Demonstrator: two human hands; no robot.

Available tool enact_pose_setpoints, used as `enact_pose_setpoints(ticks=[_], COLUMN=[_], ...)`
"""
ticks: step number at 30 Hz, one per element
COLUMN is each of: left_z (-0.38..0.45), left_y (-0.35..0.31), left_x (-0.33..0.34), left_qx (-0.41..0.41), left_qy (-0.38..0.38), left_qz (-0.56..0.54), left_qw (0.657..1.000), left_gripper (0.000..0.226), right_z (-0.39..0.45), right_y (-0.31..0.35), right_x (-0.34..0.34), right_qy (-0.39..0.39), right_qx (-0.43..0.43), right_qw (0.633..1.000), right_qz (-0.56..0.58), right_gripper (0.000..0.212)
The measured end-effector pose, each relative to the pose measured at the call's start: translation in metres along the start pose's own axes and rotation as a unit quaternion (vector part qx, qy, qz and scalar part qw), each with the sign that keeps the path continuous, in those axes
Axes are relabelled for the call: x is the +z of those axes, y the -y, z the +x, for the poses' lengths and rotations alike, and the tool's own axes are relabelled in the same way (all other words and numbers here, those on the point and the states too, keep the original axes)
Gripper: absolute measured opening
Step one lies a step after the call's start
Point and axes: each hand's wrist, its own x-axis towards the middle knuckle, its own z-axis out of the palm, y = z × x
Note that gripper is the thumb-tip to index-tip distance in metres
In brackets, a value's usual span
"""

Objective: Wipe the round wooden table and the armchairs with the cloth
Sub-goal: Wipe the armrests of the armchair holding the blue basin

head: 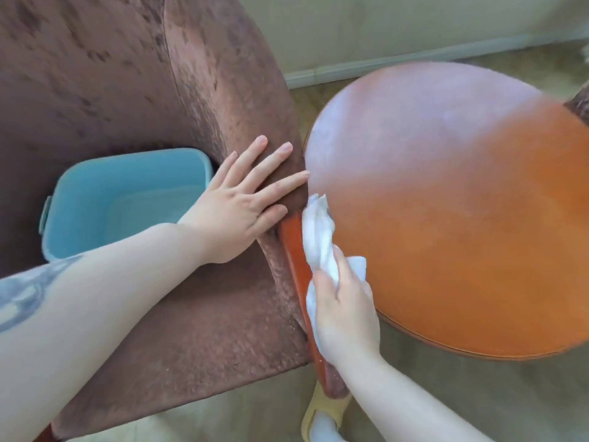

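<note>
Pressing a bunched white cloth (320, 240) against the wooden arm rail (299, 275) of the armchair (127, 90), the right hand (345, 311) has its fingers curled over the fabric and clamped on it, the thumb lying on top. The cloth trails up from that hand toward 12 o'clock along the rail, its upper end reaching the gap where the rail meets the edge of the round tabletop (462, 212); a small flap of it also shows at the hand's 1 o'clock, against the tabletop's rim.

The left hand (245, 199) lies flat with its fingers spread wide apart, holding nothing, palm down on the padded arm of the armchair. Its fingertips point toward 1 o'clock and the longest of them come just beside the tabletop's edge. It sits at about 10 o'clock from the right hand, near it but not touching. The left forearm crosses the seat from 8 o'clock and carries a dark tattoo near the picture's left border.

On the seat, at 9 o'clock from the left hand and partly under its wrist, stands a light blue plastic bin (124, 199); whether it holds anything I cannot tell.

The glossy orange-brown tabletop fills the right side, just beside the armchair. A piece of brown upholstery (578, 105) pokes in at its 2 o'clock edge. Below the right wrist, at 6 o'clock, a foot in a white sock and a yellow slipper (322, 413) rests on the pale carpet (478, 403). A white baseboard (414, 59) runs along the wall at 12 o'clock.
</note>
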Motion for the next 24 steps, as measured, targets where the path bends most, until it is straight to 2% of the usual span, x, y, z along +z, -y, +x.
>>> enact_pose_setpoints(ticks=[3,5,7,8,11,13,15,18,19,22,24], left_z=[0.003,0.007,0.015,0.022,0.048,0.06,0.061,0.06,0.061,0.063,0.064], left_y=[0.012,0.018,0.025,0.028,0.027,0.021,0.019,0.021,0.021,0.02,0.018], left_x=[-0.001,-0.006,-0.011,-0.012,-0.013,-0.012,-0.011,-0.004,-0.002,0.001,0.003], left_qx=[0.04,0.069,0.118,0.146,0.208,0.208,0.199,0.202,0.205,0.204,0.197], left_qy=[-0.011,-0.026,-0.04,-0.052,-0.107,-0.156,-0.196,-0.225,-0.228,-0.229,-0.234], left_qz=[0.007,0.016,0.029,0.043,0.067,0.061,0.041,0.02,0.019,0.021,0.021], left_qw=[0.999,0.997,0.992,0.987,0.97,0.964,0.959,0.953,0.952,0.952,0.952], left_gripper=[0.047,0.046,0.045,0.045,0.039,0.036,0.034,0.033,0.034,0.036,0.037], right_z=[0.049,0.032,-0.008,-0.028,-0.043,-0.015,0.025,0.041,0.029,-0.03,-0.062], right_y=[0.053,0.048,0.021,0.007,-0.009,0.012,0.046,0.075,0.074,0.026,-0.006], right_x=[0.024,0.028,0.023,0.019,0.009,0.009,0.017,0.047,0.053,0.057,0.043], right_qy=[-0.094,-0.154,-0.147,-0.146,-0.149,-0.111,-0.123,-0.29,-0.319,-0.305,-0.284], right_qx=[0.065,-0.008,-0.093,-0.102,0.0,0.073,0.1,0.083,0.061,0.01,0.091], right_qw=[0.993,0.987,0.982,0.982,0.988,0.991,0.986,0.945,0.931,0.92,0.934], right_qz=[-0.02,-0.055,-0.065,-0.062,-0.039,-0.027,-0.045,-0.125,-0.164,-0.245,-0.198], right_gripper=[0.04,0.049,0.056,0.056,0.053,0.044,0.041,0.043,0.046,0.053,0.056])
